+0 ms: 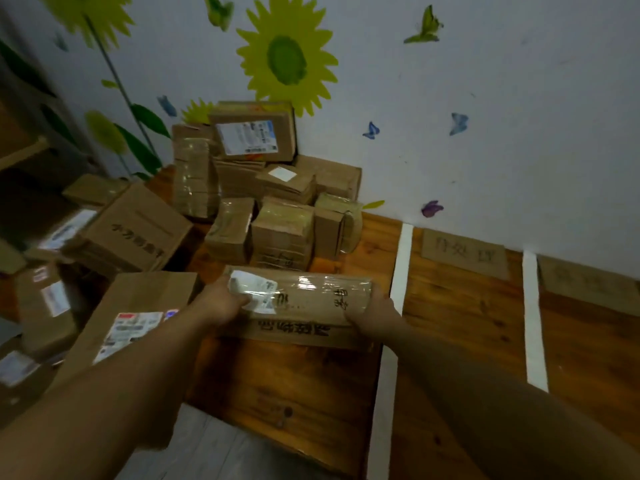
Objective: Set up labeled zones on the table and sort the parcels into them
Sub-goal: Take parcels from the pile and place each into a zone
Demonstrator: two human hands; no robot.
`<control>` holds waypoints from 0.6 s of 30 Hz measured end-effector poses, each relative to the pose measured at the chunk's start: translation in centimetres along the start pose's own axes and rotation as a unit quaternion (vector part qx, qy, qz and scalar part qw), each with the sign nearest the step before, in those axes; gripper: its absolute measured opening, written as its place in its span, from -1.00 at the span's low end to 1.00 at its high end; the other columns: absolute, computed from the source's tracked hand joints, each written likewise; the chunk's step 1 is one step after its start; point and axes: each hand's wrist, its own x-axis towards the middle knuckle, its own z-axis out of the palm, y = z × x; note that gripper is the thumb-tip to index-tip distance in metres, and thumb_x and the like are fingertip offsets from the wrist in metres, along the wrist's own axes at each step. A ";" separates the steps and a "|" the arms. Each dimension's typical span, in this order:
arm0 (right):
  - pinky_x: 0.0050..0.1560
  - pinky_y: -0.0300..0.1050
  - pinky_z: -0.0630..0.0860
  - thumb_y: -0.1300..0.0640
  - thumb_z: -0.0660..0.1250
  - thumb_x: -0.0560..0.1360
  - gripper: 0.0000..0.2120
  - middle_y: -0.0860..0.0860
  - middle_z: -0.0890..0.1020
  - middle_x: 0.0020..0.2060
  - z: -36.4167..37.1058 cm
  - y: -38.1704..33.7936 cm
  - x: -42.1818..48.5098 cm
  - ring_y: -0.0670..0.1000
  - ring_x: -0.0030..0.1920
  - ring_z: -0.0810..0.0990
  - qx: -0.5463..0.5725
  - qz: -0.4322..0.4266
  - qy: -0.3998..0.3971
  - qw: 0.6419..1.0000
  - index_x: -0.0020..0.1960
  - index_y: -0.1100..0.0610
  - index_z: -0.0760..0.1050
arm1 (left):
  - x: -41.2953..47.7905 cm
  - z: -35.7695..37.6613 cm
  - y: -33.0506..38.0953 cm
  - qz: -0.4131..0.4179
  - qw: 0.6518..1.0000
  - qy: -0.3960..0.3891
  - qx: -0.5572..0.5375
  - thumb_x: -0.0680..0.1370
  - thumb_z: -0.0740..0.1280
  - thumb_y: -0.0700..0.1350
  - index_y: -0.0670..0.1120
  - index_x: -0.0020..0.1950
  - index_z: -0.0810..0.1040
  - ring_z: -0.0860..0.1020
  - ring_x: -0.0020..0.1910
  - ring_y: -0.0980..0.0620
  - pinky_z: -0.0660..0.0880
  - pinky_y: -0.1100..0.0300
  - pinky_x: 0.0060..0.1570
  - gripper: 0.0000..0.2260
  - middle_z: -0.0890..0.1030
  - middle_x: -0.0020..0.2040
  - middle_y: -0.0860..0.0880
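A long flat cardboard parcel, taped over and bearing a white shipping label, is held above the wooden table. My left hand grips its left end and my right hand grips its right end. Behind it a pile of brown parcels stands against the wall. Two white tape strips divide the tabletop into zones. A cardboard zone label lies between the strips, and another cardboard label lies right of the second strip.
More cardboard boxes crowd the left side, among them a large box and a tall box with a colourful label. The wall behind carries sunflower and butterfly stickers. Grey floor shows below the table's near edge.
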 end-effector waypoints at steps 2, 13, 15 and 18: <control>0.13 -0.05 0.50 0.10 0.39 0.49 -0.32 0.10 0.41 0.32 0.3 0.8 0.6 0.11 0.25 0.46 0.049 0.023 -0.005 0.999 0.47 0.07 0.08 | 1.2 0.5 0.0 -0.023 1.000 -0.003 -0.005 0.50 0.39 -0.11 -0.16 0.36 0.34 0.50 0.20 -0.16 0.44 0.05 0.15 -0.53 0.50 0.27 -0.17; 0.09 0.01 0.56 0.18 0.31 0.53 -0.64 0.01 0.53 0.12 -2.1 -1.7 0.1 0.01 0.04 0.52 0.092 -0.025 0.018 0.995 0.31 0.07 0.37 | 2.1 -1.6 0.9 -0.083 0.982 0.109 -0.126 0.49 0.38 -0.19 -0.24 0.24 0.48 0.56 0.07 -0.21 0.49 0.04 -0.07 -0.66 0.56 0.15 -0.22; 0.05 0.03 0.58 0.19 0.33 0.50 -0.54 0.03 0.53 0.17 -3.0 -2.8 -0.9 0.03 0.05 0.54 0.117 -0.036 0.059 0.991 0.37 0.04 0.33 | 1.5 -3.0 1.6 -0.040 0.974 0.120 -0.186 0.49 0.37 -0.22 -0.18 0.32 0.44 0.55 0.10 -0.21 0.50 0.02 0.00 -0.61 0.55 0.19 -0.18; 0.04 -0.02 0.57 0.27 0.34 0.49 -0.61 -0.04 0.56 0.02 -4.4 -4.8 -3.6 0.01 0.02 0.56 0.179 -0.048 0.135 0.973 0.26 0.01 0.38 | 0.1 -5.1 2.6 0.034 0.958 0.100 -0.268 0.48 0.38 -0.22 -0.08 0.35 0.40 0.56 0.09 -0.19 0.49 -0.15 0.16 -0.56 0.56 0.19 -0.14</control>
